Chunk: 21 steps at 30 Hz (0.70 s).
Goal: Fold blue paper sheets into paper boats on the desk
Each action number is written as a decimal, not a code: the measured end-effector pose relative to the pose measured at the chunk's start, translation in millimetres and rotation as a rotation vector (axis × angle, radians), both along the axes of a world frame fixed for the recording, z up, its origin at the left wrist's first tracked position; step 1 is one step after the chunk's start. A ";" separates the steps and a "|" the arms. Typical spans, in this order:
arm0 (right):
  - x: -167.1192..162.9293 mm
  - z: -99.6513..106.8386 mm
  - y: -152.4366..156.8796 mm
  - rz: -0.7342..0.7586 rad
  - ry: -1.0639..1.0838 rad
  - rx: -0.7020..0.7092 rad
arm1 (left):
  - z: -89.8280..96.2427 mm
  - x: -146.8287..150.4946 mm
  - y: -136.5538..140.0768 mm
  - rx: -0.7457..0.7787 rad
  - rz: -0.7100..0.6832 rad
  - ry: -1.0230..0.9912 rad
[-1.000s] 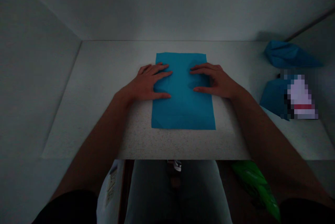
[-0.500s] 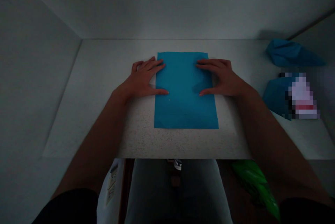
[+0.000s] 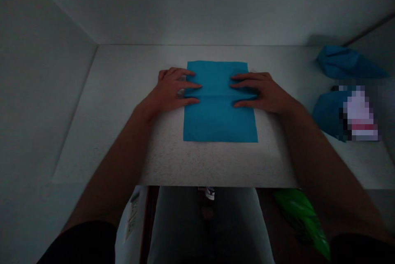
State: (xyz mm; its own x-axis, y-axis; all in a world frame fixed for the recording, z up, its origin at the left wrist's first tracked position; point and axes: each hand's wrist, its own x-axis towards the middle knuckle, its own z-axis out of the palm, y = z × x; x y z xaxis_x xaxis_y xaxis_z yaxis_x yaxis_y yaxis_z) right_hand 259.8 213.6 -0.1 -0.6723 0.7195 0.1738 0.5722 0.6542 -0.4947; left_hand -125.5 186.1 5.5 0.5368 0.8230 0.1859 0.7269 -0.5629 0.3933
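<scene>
A blue sheet of paper [image 3: 219,116] lies flat in the middle of the pale speckled table [image 3: 123,91]. A crease line runs across it at about mid-height. My left hand [image 3: 173,91] rests on the sheet's left edge, fingers spread and pressing down. My right hand [image 3: 262,91] rests the same way on the right edge. Both sets of fingertips point inward toward the crease. Neither hand grips anything.
Two crumpled blue pieces [image 3: 345,62] [image 3: 327,112] lie at the table's right, beside a blurred-out white and red item [image 3: 359,114]. Walls close in the table at left and back. Below the front edge are my legs and something green [image 3: 300,218].
The sheet looks shorter than before, its near edge lying farther from me, and a crease now crosses it. My fingers have moved inward along that crease.
</scene>
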 end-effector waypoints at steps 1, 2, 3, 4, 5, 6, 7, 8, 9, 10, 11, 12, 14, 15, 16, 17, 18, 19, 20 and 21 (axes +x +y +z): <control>-1.4 1.6 0.4 -0.001 0.036 -0.012 | -0.4 0.3 1.6 0.012 0.008 -0.029; -2.9 3.3 0.7 -0.007 0.079 -0.023 | -1.1 0.6 3.3 0.024 0.019 -0.063; -4.2 4.9 0.9 -0.022 0.126 -0.029 | -2.0 0.8 5.1 0.036 0.032 -0.102; -5.4 6.3 0.9 -0.044 0.173 -0.029 | -3.0 1.0 6.9 0.049 0.045 -0.147; -6.2 7.2 0.7 -0.069 0.218 -0.022 | -4.2 1.2 8.5 0.062 0.056 -0.194; -6.8 7.6 0.5 -0.094 0.264 -0.013 | -5.2 1.5 9.8 0.075 0.064 -0.242; -7.1 7.6 0.3 -0.115 0.309 -0.005 | -6.1 1.9 10.8 0.085 0.067 -0.287; -7.1 7.0 0.1 -0.129 0.356 -0.001 | -6.7 2.3 11.4 0.095 0.067 -0.329; -7.0 6.2 -0.1 -0.141 0.399 -0.001 | -6.8 2.9 11.6 0.105 0.063 -0.368; -6.8 5.2 -0.2 -0.152 0.435 0.000 | -6.4 3.6 11.4 0.113 0.060 -0.403; -6.6 4.3 -0.3 -0.164 0.464 0.002 | -5.5 4.4 10.9 0.120 0.060 -0.433; -6.3 3.6 -0.5 -0.175 0.481 0.004 | -4.1 5.4 9.9 0.123 0.066 -0.457; -6.0 3.6 -1.3 -0.193 0.471 0.008 | -0.3 7.4 7.4 0.118 0.095 -0.481; -6.0 4.3 -2.0 -0.204 0.443 0.009 | 1.8 8.3 6.0 0.108 0.116 -0.483; -6.2 5.3 -2.8 -0.215 0.406 0.011 | 3.7 9.3 4.6 0.094 0.136 -0.481; -6.4 6.5 -3.7 -0.228 0.364 0.013 | 5.5 10.1 3.4 0.077 0.153 -0.478; -6.7 7.8 -4.5 -0.243 0.327 0.017 | 6.9 10.7 2.4 0.060 0.164 -0.476; -7.0 8.9 -5.2 -0.256 0.300 0.023 | 7.8 11.2 1.7 0.044 0.171 -0.479; -7.3 9.9 -5.8 -0.267 0.286 0.029 | 8.4 11.5 1.2 0.033 0.173 -0.486; -7.5 10.6 -6.2 -0.274 0.280 0.033 | 8.6 11.6 0.9 0.027 0.172 -0.494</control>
State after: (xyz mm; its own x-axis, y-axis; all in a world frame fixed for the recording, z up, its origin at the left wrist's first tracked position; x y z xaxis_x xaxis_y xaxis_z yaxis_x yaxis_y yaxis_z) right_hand 252.3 207.4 10.4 -0.3796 0.8567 0.3492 0.5735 0.5140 -0.6379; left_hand -113.9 187.0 14.1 0.2374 0.8830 0.4050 0.5408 -0.4664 0.7000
